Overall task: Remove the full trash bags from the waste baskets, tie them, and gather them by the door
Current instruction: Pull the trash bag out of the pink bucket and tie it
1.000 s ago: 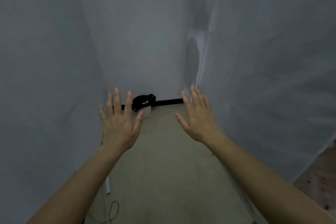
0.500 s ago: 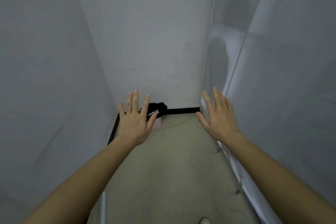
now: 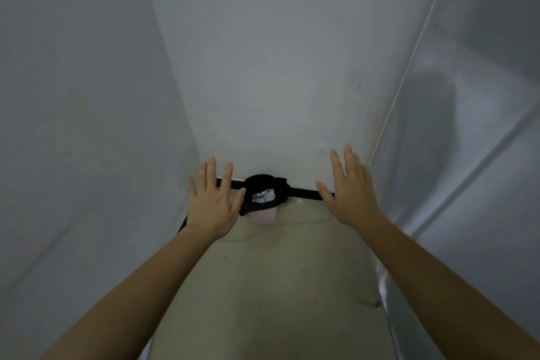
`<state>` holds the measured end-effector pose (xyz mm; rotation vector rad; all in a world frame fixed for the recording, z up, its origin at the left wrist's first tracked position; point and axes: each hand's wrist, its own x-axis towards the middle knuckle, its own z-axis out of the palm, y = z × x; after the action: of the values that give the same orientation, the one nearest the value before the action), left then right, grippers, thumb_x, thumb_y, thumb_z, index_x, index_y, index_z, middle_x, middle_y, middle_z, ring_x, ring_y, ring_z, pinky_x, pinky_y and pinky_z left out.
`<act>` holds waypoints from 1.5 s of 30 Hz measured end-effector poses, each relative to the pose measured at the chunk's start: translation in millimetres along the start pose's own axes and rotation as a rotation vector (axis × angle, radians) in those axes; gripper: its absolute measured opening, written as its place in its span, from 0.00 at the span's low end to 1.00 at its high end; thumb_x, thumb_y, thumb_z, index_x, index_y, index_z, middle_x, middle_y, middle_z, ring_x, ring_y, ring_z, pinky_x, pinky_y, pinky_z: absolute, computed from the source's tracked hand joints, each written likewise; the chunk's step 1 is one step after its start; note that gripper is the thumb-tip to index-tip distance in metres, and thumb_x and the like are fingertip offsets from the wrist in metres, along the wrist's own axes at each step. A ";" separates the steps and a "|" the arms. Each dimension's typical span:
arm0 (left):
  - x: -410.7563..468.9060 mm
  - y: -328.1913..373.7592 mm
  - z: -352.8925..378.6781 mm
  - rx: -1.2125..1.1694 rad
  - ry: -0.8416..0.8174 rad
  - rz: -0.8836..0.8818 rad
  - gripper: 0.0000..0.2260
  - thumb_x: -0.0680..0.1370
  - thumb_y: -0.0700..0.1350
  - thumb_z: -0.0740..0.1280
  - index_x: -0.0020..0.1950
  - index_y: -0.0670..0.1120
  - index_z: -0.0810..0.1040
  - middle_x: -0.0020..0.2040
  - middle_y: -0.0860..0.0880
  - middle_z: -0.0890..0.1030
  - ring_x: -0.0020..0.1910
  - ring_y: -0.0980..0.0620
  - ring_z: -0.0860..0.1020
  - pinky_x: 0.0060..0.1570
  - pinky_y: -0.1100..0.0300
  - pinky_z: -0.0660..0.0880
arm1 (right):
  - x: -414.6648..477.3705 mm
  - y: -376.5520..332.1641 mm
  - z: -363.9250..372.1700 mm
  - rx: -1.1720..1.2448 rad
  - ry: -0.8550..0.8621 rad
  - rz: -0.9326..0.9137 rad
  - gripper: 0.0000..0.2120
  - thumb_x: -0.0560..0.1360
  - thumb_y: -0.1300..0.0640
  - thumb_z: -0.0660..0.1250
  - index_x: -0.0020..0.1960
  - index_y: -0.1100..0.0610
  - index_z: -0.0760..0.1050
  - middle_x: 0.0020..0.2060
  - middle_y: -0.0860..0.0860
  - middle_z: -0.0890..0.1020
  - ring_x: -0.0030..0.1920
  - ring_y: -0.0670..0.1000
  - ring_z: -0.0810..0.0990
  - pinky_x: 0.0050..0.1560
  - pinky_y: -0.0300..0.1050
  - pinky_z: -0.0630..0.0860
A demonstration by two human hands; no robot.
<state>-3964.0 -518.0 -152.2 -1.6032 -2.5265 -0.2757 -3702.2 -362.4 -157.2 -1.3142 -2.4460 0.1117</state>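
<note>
Trash bag (image 3: 258, 182), black, in pink waste basket (image 3: 264, 216) at far wall, sits between my left hand (image 3: 211, 207), nearer, and right hand (image 3: 349, 196), both spread wide, empty.

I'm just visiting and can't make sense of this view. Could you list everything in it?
bag: one, black, lining the basket
trash: a little, silvery white, inside the bag
basket: one, pink, on the floor at the far wall
baseboard: one strip, black, along the wall foot
floor: beige, centre
walls: grey-white, left, ahead, right
left hand: one, open, left of the bag
right hand: one, open, right of the bag
</note>
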 end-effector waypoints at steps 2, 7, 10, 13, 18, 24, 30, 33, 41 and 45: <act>37.2 -8.0 22.6 -0.019 -0.035 -0.038 0.37 0.78 0.66 0.39 0.82 0.49 0.53 0.82 0.38 0.51 0.80 0.37 0.52 0.74 0.35 0.53 | 43.5 6.2 26.2 0.002 -0.025 -0.047 0.37 0.79 0.42 0.60 0.80 0.59 0.55 0.79 0.65 0.54 0.76 0.68 0.61 0.73 0.66 0.62; 146.7 -41.0 92.2 -0.064 -0.059 -0.072 0.38 0.77 0.67 0.39 0.82 0.48 0.54 0.81 0.36 0.51 0.80 0.35 0.52 0.74 0.34 0.54 | 143.8 15.5 99.6 -0.027 -0.079 -0.025 0.38 0.80 0.46 0.63 0.82 0.57 0.48 0.80 0.63 0.47 0.78 0.66 0.56 0.76 0.62 0.55; 223.5 -61.8 137.5 -0.097 -0.124 -0.078 0.36 0.80 0.65 0.43 0.81 0.46 0.57 0.80 0.35 0.55 0.78 0.33 0.56 0.71 0.32 0.57 | 206.3 25.9 147.5 -0.068 -0.128 0.020 0.38 0.81 0.44 0.59 0.82 0.55 0.42 0.80 0.61 0.43 0.79 0.63 0.53 0.77 0.58 0.51; 305.6 -82.1 175.0 -0.121 -0.218 -0.087 0.33 0.83 0.64 0.47 0.82 0.47 0.52 0.81 0.36 0.50 0.80 0.35 0.51 0.74 0.35 0.54 | 270.2 28.5 187.2 -0.059 -0.201 0.133 0.38 0.82 0.44 0.59 0.82 0.55 0.43 0.80 0.61 0.44 0.79 0.63 0.54 0.77 0.58 0.52; 410.5 -104.2 221.3 -0.196 -0.266 -0.071 0.31 0.82 0.60 0.53 0.78 0.41 0.65 0.76 0.30 0.62 0.75 0.29 0.62 0.66 0.29 0.64 | 348.3 36.3 229.8 -0.061 -0.299 0.235 0.37 0.81 0.47 0.61 0.81 0.57 0.46 0.80 0.63 0.48 0.78 0.64 0.56 0.76 0.60 0.56; 480.5 -102.7 290.3 -0.222 -0.383 -0.097 0.30 0.84 0.58 0.54 0.82 0.45 0.54 0.81 0.35 0.52 0.80 0.35 0.52 0.73 0.33 0.56 | 405.8 61.5 290.3 -0.016 -0.408 0.338 0.37 0.81 0.45 0.60 0.81 0.57 0.45 0.80 0.62 0.49 0.78 0.63 0.56 0.75 0.59 0.57; 505.8 -87.2 326.4 -0.256 -0.488 -0.261 0.31 0.84 0.60 0.52 0.83 0.48 0.50 0.82 0.38 0.49 0.80 0.38 0.50 0.76 0.38 0.53 | 445.6 83.0 339.9 0.080 -0.528 0.305 0.37 0.82 0.43 0.58 0.82 0.56 0.44 0.80 0.61 0.49 0.79 0.61 0.55 0.76 0.57 0.56; 522.9 -81.6 351.6 -0.247 -0.470 -0.267 0.30 0.83 0.59 0.54 0.82 0.47 0.54 0.82 0.37 0.52 0.80 0.37 0.51 0.76 0.38 0.54 | 476.0 99.9 380.1 0.130 -0.567 0.253 0.36 0.82 0.44 0.58 0.82 0.57 0.46 0.80 0.61 0.51 0.79 0.61 0.56 0.76 0.56 0.57; 520.9 -94.9 487.2 -0.343 -0.552 -0.388 0.30 0.83 0.58 0.55 0.82 0.47 0.53 0.81 0.39 0.54 0.80 0.38 0.54 0.75 0.40 0.55 | 491.1 120.8 531.1 0.333 -0.687 0.432 0.37 0.81 0.46 0.61 0.81 0.56 0.46 0.79 0.61 0.55 0.77 0.62 0.59 0.75 0.59 0.60; 500.9 -123.2 612.1 -0.519 -0.636 -0.661 0.30 0.84 0.56 0.56 0.82 0.44 0.53 0.81 0.39 0.57 0.79 0.40 0.56 0.75 0.44 0.56 | 466.6 132.3 639.1 0.447 -0.661 0.627 0.38 0.80 0.45 0.64 0.81 0.54 0.46 0.78 0.59 0.57 0.76 0.59 0.60 0.73 0.55 0.62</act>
<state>-4298.4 10.2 -652.1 -0.9944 -3.6899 -0.6090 -4054.9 158.2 -655.5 -1.9697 -2.1304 1.3478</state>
